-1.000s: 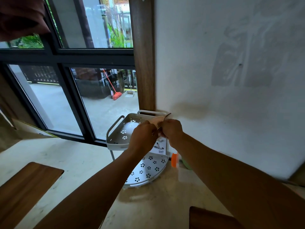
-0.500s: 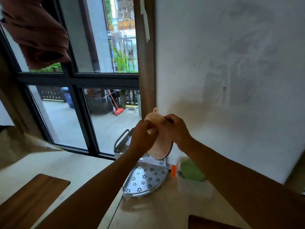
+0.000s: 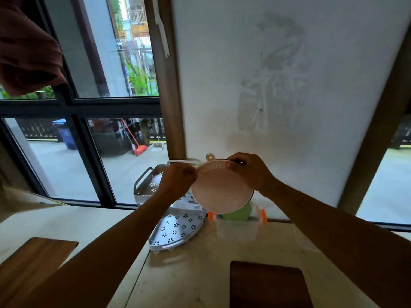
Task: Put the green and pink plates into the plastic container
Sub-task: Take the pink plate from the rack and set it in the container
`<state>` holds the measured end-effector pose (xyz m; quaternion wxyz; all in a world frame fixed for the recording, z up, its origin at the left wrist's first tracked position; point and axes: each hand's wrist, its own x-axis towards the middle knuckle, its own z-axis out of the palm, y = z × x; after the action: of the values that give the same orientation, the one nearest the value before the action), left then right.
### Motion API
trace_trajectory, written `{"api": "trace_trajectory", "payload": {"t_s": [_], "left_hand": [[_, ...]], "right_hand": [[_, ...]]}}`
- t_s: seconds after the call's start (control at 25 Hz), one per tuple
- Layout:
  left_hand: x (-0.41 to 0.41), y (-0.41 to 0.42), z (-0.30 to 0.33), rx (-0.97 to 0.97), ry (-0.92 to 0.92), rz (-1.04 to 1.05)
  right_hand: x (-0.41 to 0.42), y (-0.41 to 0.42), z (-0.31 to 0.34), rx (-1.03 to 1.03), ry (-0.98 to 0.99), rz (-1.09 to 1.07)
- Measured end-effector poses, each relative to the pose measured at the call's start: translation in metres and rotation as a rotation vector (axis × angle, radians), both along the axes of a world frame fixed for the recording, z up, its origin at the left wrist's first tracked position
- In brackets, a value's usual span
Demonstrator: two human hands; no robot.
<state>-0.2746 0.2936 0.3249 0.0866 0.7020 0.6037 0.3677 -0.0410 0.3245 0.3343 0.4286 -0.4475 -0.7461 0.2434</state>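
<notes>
Fingers (image 3: pixel 239 165) of the right hand (image 3: pixel 251 172) and the left hand (image 3: pixel 178 181) pinch the round pink plastic plate (image 3: pixel 220 190), tilted above the clear plastic container (image 3: pixel 236 228) at 6 o'clock. Such a rim-only grip may slip, so it could strike the green plate (image 3: pixel 238 213) already inside.

The pink plate (image 3: pixel 220 190) looks like smooth, matt plastic with raised lettering along its rim. The green plate (image 3: pixel 238 213) below it has the same dull plastic look. The plastic container (image 3: pixel 236 230) is clear and slightly cloudy, with glossy orange clips. The corner rack (image 3: pixel 175 227) is matt white painted metal, punched with flower holes. The bench (image 3: pixel 195 276) is polished pale stone, and the boards (image 3: pixel 269 285) are dark grained wood.
</notes>
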Motion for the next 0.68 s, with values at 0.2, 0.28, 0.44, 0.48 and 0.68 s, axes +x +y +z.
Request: {"api": "trace_trajectory", "payload": {"t_s": [0.2,0.28,0.44,0.48,0.68], "left_hand": [[0.028,0.011,-0.010,-0.064,-0.014,-0.097],[0.040,0.022,-0.019,-0.089,-0.006,-0.095],[0.055,0.044,-0.038,-0.172,0.016,-0.105],[0.058,0.051,-0.043,-0.190,0.030,-0.123],[0.068,0.097,-0.070,-0.229,0.074,-0.131]], "right_hand": [[0.036,0.005,-0.020,-0.043,-0.032,-0.058],[0.051,0.014,-0.030,-0.053,-0.095,-0.080],[0.073,0.037,-0.053,-0.061,-0.228,-0.113],[0.076,0.044,-0.059,-0.071,-0.242,-0.122],[0.088,0.088,-0.095,-0.149,-0.203,-0.135]]}}
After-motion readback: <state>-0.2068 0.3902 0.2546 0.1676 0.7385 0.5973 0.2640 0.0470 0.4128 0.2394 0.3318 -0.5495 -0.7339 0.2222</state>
